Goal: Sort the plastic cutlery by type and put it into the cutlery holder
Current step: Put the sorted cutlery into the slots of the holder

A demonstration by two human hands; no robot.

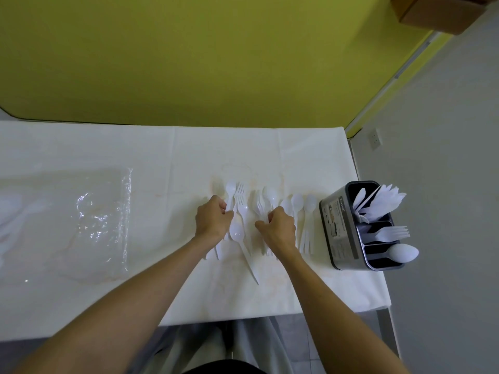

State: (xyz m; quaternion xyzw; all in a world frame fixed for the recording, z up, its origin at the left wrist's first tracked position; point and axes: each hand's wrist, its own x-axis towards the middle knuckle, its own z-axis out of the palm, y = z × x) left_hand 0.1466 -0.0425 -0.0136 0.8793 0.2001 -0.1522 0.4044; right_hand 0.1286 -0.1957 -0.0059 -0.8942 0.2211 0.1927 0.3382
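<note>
Cutlery (236, 234) lies spread on the bench (172, 155), handles mostly running toward the person. The left hand (214, 220) and the right hand (280, 228) each curl their fingers onto pieces of it. The holder (334, 228) stands off to the right, nearer the right hand, which likely has the shorter carry.

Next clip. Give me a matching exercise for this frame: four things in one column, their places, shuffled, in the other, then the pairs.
Things:
1. white plastic knives in the grey rectangular cutlery holder
2. white plastic forks in the holder
3. white plastic spoon in the holder
4. clear plastic bag

Places:
A. nearest compartment
B. left part of the white-covered table
C. farthest compartment
D. middle compartment

Pairs: 1-C, 2-D, 3-A, 4-B
</note>
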